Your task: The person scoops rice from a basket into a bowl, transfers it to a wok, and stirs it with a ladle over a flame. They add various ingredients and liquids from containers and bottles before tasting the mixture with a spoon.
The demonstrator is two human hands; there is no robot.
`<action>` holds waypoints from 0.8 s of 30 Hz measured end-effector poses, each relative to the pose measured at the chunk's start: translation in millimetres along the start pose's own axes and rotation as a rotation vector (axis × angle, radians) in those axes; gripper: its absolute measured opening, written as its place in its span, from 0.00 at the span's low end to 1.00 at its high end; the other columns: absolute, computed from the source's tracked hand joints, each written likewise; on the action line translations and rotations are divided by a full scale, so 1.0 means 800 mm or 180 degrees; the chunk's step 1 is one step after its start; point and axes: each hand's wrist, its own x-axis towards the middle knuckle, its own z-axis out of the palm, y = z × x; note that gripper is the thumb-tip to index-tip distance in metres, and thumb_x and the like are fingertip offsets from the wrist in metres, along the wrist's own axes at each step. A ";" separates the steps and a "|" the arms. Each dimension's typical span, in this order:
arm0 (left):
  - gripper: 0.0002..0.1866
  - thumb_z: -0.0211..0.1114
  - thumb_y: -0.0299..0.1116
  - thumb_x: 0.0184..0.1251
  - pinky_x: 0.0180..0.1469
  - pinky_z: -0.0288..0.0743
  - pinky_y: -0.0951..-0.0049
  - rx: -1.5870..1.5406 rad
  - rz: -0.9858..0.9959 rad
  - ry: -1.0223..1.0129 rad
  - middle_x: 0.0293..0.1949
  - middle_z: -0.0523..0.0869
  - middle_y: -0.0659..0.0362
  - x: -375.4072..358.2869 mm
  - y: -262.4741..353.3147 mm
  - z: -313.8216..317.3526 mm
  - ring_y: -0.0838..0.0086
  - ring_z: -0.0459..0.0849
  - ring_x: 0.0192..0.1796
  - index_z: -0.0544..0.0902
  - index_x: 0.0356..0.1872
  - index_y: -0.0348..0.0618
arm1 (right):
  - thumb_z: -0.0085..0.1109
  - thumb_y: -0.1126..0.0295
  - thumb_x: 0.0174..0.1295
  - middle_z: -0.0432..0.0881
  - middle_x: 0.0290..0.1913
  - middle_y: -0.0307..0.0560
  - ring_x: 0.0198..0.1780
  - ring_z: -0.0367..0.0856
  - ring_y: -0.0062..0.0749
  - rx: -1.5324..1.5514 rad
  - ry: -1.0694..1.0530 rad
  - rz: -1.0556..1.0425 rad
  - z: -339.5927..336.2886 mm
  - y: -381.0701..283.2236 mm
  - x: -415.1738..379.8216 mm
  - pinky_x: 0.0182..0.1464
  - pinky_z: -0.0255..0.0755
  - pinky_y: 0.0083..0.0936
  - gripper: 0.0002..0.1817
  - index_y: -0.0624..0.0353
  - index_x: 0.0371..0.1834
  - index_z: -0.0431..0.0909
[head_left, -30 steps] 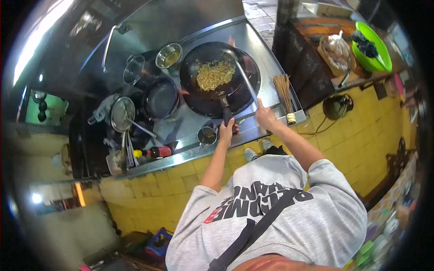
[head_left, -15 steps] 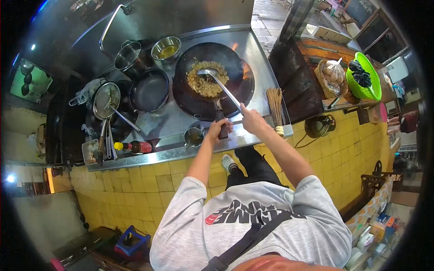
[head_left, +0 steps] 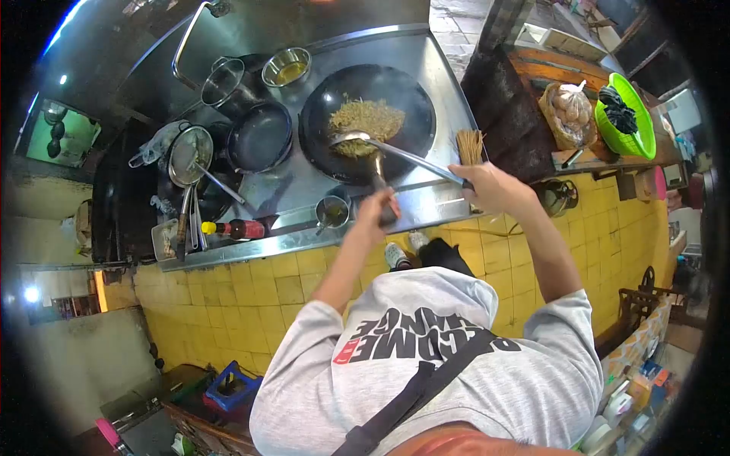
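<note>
A black wok (head_left: pixel 415 137) sits on the stove, holding a brownish, grainy mass like fried rice (head_left: pixel 372 118). My left hand (head_left: pixel 374 209) is closed around the wok's handle (head_left: pixel 380 181), close to the counter's front edge. Farther right, my right hand (head_left: pixel 487 188) grips the dark end of a long metal ladle (head_left: pixel 422 161). Its bowl rests low in the wok, at the near left side of the food, and some food touches it. Light smoke or steam hangs over the wok.
Left of the wok are a dark pan (head_left: pixel 260 138), a tall pot (head_left: pixel 226 83), a steel bowl (head_left: pixel 287 68) and a strainer (head_left: pixel 188 156). A sauce bottle (head_left: pixel 242 229) and metal cup (head_left: pixel 332 213) line the front edge. A bamboo brush (head_left: pixel 470 148) stands right.
My right hand has drawn back to the right, and the ladle's bowl has dropped to the near side of the food. The food has shifted and spread. Flames beside the wok no longer show.
</note>
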 end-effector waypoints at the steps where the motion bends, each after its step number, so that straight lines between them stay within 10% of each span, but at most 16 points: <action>1: 0.08 0.59 0.32 0.61 0.26 0.72 0.75 0.0482 0.0199 0.0182 0.19 0.75 0.61 -0.027 -0.023 0.023 0.76 0.74 0.21 0.73 0.24 0.42 | 0.55 0.75 0.49 0.79 0.32 0.65 0.35 0.80 0.52 -0.0003 0.0009 -0.0034 0.006 0.003 0.002 0.40 0.73 0.37 0.29 0.59 0.59 0.68; 5: 0.09 0.58 0.33 0.61 0.27 0.72 0.75 0.0319 -0.0564 0.0066 0.20 0.75 0.59 -0.097 -0.033 0.093 0.75 0.75 0.22 0.73 0.24 0.41 | 0.55 0.74 0.52 0.79 0.31 0.63 0.36 0.80 0.54 -0.0355 0.0148 0.0510 0.020 0.004 0.002 0.40 0.73 0.42 0.29 0.54 0.62 0.65; 11: 0.09 0.58 0.32 0.62 0.27 0.71 0.78 0.0326 0.0372 -0.0082 0.23 0.74 0.62 0.014 -0.001 -0.001 0.81 0.74 0.24 0.71 0.25 0.42 | 0.49 0.74 0.56 0.79 0.33 0.60 0.37 0.80 0.50 -0.0818 0.0103 0.0978 0.052 0.043 0.028 0.40 0.73 0.42 0.29 0.49 0.65 0.62; 14: 0.09 0.58 0.33 0.62 0.25 0.72 0.77 -0.0247 -0.0552 0.0012 0.21 0.74 0.61 -0.066 -0.039 0.054 0.78 0.74 0.21 0.71 0.25 0.41 | 0.46 0.72 0.58 0.80 0.35 0.55 0.36 0.81 0.47 -0.1042 0.0361 0.0949 0.025 0.055 0.021 0.38 0.75 0.40 0.27 0.43 0.64 0.63; 19: 0.10 0.60 0.34 0.62 0.21 0.73 0.74 0.0424 0.0242 -0.0155 0.22 0.76 0.59 -0.007 -0.032 0.012 0.75 0.76 0.20 0.72 0.26 0.39 | 0.57 0.65 0.56 0.79 0.35 0.56 0.37 0.80 0.48 -0.0080 0.1100 0.0563 -0.015 0.053 -0.017 0.39 0.73 0.39 0.26 0.38 0.61 0.67; 24: 0.12 0.62 0.35 0.61 0.22 0.75 0.72 0.0712 0.0902 0.0523 0.23 0.76 0.59 0.097 -0.029 -0.049 0.74 0.77 0.20 0.69 0.35 0.42 | 0.46 0.71 0.60 0.77 0.40 0.58 0.37 0.80 0.51 -0.0505 0.0868 0.0713 0.095 0.098 0.087 0.39 0.75 0.40 0.28 0.42 0.67 0.60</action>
